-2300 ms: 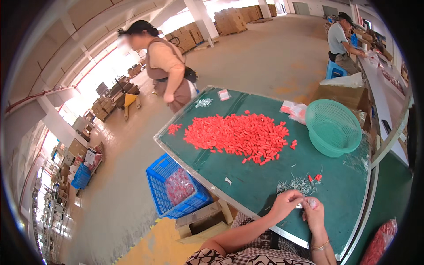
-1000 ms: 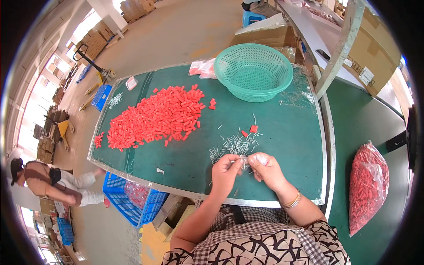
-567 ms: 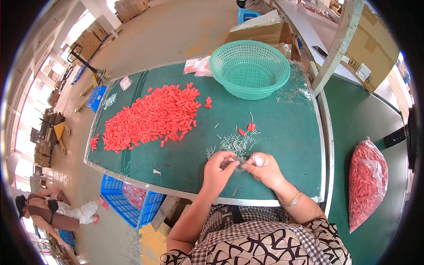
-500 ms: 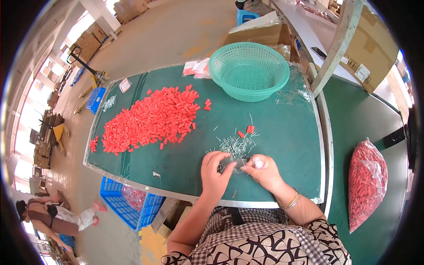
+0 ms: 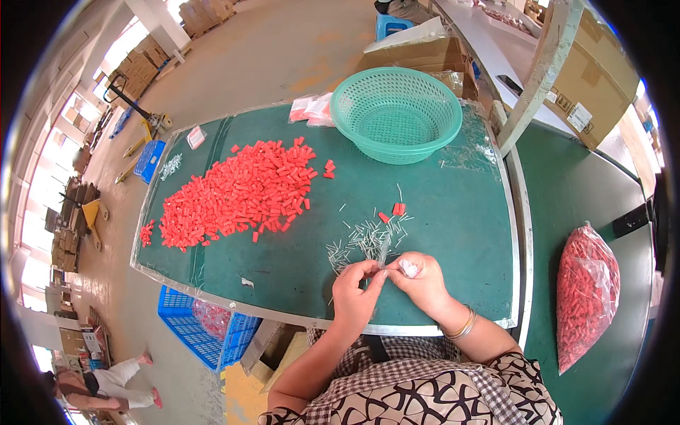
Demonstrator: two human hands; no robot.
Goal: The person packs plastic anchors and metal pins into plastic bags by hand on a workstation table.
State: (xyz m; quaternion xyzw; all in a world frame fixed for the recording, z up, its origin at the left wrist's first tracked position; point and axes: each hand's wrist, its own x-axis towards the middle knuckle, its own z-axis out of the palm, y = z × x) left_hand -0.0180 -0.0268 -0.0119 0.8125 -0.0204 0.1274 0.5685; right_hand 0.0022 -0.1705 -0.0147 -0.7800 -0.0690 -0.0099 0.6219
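Observation:
My left hand [image 5: 355,290] and my right hand [image 5: 425,283] meet at the table's near side, thumbs and fingertips pinched together. Between them a small clear plastic bag [image 5: 384,249] stands up from the fingertips; its contents are too small to tell. A white crumpled wad [image 5: 409,268] is tucked in the curled fingers of my right hand. Just beyond my hands lies a loose pile of thin metal pins [image 5: 370,239]. A few red plastic pieces [image 5: 399,209] rest at its far edge. A large heap of red plastic pieces [image 5: 237,191] spreads over the left half.
A green perforated basket [image 5: 397,150] stands at the table's far side, beside pink-and-white packets [image 5: 312,110]. Below the left edge is a blue crate [image 5: 191,324]. A clear sack of red pieces [image 5: 588,297] lies on the right-hand surface. A person [image 5: 106,386] is on the floor at lower left.
My hands have come together, and the left fingers have closed into a pinch at the bag, which now stands upright. The person at lower left has moved downward in the picture.

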